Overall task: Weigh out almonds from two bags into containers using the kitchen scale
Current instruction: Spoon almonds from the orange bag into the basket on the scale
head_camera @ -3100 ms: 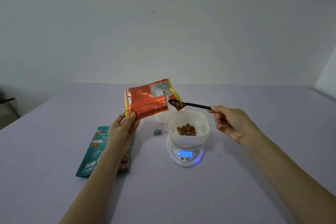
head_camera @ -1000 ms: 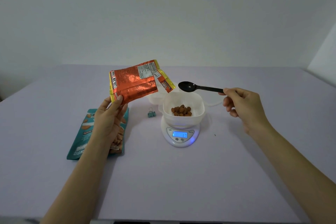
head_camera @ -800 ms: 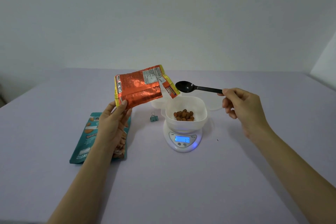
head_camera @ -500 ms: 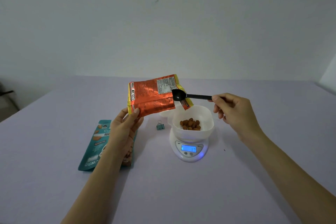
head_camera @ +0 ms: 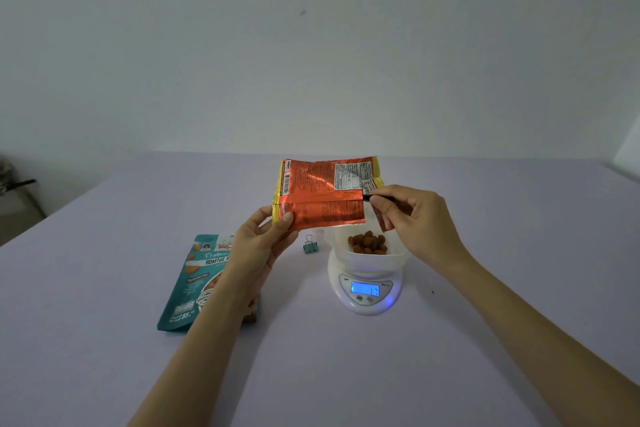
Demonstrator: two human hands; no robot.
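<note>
My left hand [head_camera: 261, 246] grips the lower left corner of an orange foil bag [head_camera: 320, 196], held in the air on its side with the torn mouth to the right. My right hand [head_camera: 417, 218] pinches the handle of a black spoon [head_camera: 375, 198] whose bowl is hidden inside that mouth. Just below stands a white container [head_camera: 394, 254] holding several almonds [head_camera: 367, 243], on a white kitchen scale [head_camera: 367, 291] with a lit blue display. A teal almond bag [head_camera: 194, 282] lies flat on the table, partly under my left forearm.
A small teal binder clip [head_camera: 310, 246] stands on the lilac table [head_camera: 346, 357] between the teal bag and the scale. Another white container's edge shows behind the one on the scale. A white wall rises behind the table's far edge.
The spoon emptied its almonds into the container, then my right hand moved left and pushed the spoon's bowl into the orange bag's mouth. The bag tipped closer to level.
</note>
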